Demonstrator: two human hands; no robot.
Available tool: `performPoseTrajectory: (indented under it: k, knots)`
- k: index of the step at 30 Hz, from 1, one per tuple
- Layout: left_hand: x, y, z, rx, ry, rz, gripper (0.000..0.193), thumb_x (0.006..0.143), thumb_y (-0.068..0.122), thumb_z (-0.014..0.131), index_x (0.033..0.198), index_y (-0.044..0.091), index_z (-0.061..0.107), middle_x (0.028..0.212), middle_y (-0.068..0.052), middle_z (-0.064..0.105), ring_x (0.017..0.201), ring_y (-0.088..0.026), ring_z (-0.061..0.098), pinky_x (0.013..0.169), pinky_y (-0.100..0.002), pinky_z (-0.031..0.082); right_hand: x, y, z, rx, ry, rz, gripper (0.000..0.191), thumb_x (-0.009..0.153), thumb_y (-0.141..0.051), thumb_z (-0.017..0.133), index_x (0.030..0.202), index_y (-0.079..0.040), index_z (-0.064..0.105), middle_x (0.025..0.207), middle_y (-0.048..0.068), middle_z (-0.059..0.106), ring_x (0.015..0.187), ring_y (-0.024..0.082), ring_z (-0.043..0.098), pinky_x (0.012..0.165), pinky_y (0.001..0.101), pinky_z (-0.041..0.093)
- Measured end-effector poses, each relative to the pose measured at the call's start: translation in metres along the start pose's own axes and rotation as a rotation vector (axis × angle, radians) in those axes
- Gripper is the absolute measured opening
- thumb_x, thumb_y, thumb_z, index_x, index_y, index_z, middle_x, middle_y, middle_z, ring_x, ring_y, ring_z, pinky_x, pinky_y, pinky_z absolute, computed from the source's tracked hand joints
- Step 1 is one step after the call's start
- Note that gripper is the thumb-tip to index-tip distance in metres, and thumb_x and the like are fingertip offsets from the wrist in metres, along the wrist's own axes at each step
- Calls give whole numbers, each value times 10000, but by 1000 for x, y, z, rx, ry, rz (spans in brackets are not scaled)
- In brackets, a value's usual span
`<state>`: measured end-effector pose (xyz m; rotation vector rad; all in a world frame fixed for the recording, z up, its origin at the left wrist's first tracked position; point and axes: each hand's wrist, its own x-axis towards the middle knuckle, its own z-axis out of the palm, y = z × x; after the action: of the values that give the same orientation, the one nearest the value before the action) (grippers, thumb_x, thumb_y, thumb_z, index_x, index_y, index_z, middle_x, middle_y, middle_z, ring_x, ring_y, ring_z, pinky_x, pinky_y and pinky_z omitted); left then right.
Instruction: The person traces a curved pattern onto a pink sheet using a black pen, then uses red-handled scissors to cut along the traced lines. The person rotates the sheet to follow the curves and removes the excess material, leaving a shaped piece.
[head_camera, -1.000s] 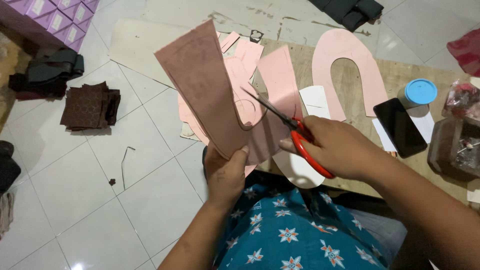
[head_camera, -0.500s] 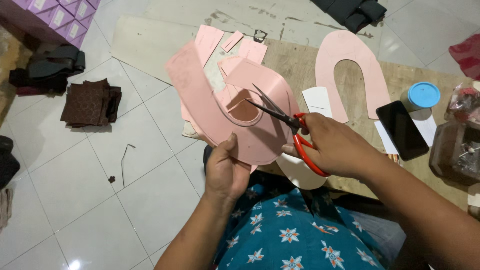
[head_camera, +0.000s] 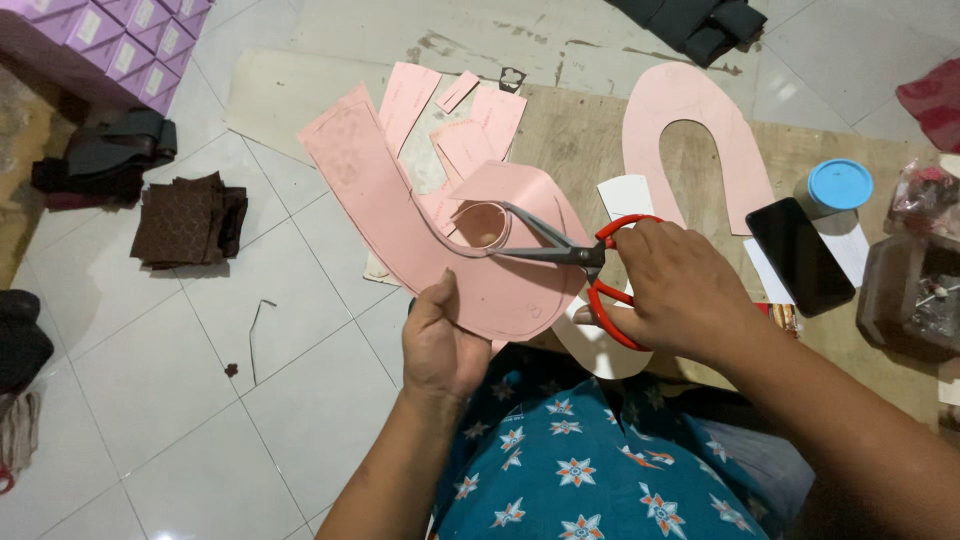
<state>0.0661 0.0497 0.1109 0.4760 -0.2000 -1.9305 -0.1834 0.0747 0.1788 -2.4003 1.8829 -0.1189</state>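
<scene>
Pink sheet material (head_camera: 400, 215), pinched at its lower edge by the left hand (head_camera: 440, 340), is held above the person's lap while red-handled scissors (head_camera: 575, 255), gripped in the right hand (head_camera: 680, 290), bite into its inner curve. The cut looks partly done. A finished-looking pink horseshoe piece (head_camera: 700, 130), pink offcuts (head_camera: 480, 130), a phone (head_camera: 800, 255) and a blue-lidded jar (head_camera: 835, 188) lie on the board (head_camera: 580, 120).

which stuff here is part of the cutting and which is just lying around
In use:
- left hand, gripping the pink sheet
- right hand, working the red-handled scissors, whose blades are in that sheet

Lying about:
- pink U-shaped cutout on the board
- black phone
- blue-lidded jar
- brown fabric stack on the floor
- purple boxes
</scene>
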Motion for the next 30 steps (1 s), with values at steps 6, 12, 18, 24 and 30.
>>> performPoseTrajectory:
  k: [6,12,18,24,30]
  knots:
    - [3,6,7,-111,-25,-25,477,1031,198,435,1437,-51,451,1453,-187,546,1366,-342,512,1193,-511,381,-8,2,-10,24,8,-25,750,711,-618,762,1097,5,602,909,182,629,870,344,619,794,449,500]
    - [-5,2,13,0,-150,15,528,1069,270,413,1459,-86,422,1429,-240,554,1324,-374,542,1155,-527,416,-15,4,-18,76,-65,-22,792,697,-613,773,1185,-16,591,938,185,628,880,356,609,806,457,494]
    - [-8,-7,23,201,-103,98,508,1040,152,426,1469,-119,416,1445,-248,558,1340,-359,555,1170,-504,431,-20,0,-16,127,-76,-21,670,704,-461,776,1187,-42,575,972,164,623,933,352,607,834,460,482]
    - [-20,-3,33,211,5,-23,561,930,27,485,1483,-3,396,1440,-168,554,1310,-285,574,1118,-459,467,-25,2,-17,169,-40,-37,678,719,-498,780,1164,-29,578,973,186,624,908,371,605,823,475,482]
    - [-26,-7,35,343,7,14,548,929,-71,467,1462,47,413,1383,-138,563,1257,-254,585,1083,-444,505,-30,2,-12,111,32,-61,600,752,-432,761,1096,23,574,973,201,623,909,370,616,842,459,500]
